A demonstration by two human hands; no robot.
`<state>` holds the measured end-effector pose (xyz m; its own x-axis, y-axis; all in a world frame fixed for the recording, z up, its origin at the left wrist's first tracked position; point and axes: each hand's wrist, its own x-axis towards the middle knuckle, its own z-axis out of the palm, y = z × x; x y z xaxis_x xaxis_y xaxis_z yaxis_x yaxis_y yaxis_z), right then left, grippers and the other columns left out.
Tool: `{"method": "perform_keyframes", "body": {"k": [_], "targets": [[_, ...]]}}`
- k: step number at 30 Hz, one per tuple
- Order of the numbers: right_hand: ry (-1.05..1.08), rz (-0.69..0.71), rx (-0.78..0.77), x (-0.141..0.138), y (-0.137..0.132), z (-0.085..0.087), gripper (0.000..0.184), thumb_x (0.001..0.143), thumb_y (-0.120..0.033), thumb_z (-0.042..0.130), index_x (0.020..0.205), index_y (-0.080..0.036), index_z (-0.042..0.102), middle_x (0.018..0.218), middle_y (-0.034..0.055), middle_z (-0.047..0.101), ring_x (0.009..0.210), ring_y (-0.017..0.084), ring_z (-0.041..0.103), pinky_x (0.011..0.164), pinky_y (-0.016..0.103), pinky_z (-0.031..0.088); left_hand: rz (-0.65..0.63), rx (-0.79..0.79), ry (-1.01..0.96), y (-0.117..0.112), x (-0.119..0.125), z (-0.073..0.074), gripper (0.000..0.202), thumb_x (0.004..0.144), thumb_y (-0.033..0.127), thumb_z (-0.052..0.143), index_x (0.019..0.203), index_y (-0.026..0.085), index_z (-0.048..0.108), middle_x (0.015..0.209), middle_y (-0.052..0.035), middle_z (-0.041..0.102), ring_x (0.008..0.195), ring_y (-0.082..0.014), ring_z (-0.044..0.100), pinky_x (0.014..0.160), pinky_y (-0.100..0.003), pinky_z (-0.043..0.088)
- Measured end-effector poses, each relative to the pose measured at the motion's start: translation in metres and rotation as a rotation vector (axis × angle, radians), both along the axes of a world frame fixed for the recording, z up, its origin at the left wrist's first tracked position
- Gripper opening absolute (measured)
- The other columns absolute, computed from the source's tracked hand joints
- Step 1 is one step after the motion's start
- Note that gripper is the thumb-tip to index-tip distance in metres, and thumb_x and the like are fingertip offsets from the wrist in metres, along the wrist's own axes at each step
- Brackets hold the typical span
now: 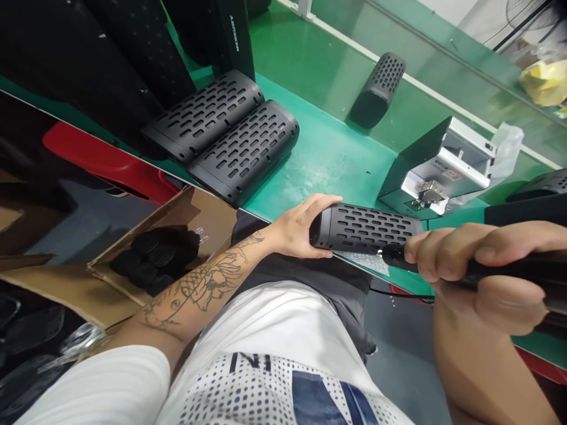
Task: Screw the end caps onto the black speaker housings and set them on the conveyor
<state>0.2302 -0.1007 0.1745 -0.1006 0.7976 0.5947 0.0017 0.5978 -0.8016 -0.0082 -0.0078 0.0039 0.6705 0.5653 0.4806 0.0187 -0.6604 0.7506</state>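
Observation:
A black slotted cover (367,227) lies on the green table near its front edge. My left hand (305,227) grips the cover's left end, thumb below and fingers over the top. Wrapped around a black electric screwdriver (469,268) is my right hand (482,265). The screwdriver's narrow tip (390,254) points left and meets the cover's lower side; whether it sits on a screw is too small to tell. Two similar slotted covers (252,150) lie side by side to the left on the table.
A box-shaped screw feeder (443,168) stands at the back right. Another slotted cover (378,88) rests against the back panel. An open cardboard box (212,227) with black parts sits below the table's left edge, near a red stool (110,159). Bubble wrap (367,260) lies under the held cover.

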Motion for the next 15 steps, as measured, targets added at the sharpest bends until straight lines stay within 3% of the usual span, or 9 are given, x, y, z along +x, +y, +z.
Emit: {"method": "perform_keyframes", "body": {"k": [9,15], "targets": [[-0.027,0.16,-0.043,0.014,0.001,-0.012,0.024,0.093,-0.03,0.088,0.094,-0.025,0.065,0.061,-0.0065,0.062,0.037,0.016,0.053,0.041,0.037,0.058,0.003,0.008,0.006,-0.001,0.0,0.0,0.122,0.075,0.047,0.102,0.174,0.031,0.032,0.167,-0.0199,0.052,0.154,-0.046,0.058,0.126,-0.063,0.056],[0.01,0.083,-0.089,0.021,-0.019,-0.011,0.019,0.095,-0.033,0.086,0.102,-0.025,0.069,0.066,-0.0042,0.063,0.044,0.018,0.058,0.049,0.042,0.059,0.021,0.028,0.025,-0.002,-0.002,0.001,0.115,0.079,0.045,0.098,0.173,0.03,0.033,0.165,-0.0205,0.053,0.151,-0.0448,0.061,0.123,-0.064,0.058]]}}
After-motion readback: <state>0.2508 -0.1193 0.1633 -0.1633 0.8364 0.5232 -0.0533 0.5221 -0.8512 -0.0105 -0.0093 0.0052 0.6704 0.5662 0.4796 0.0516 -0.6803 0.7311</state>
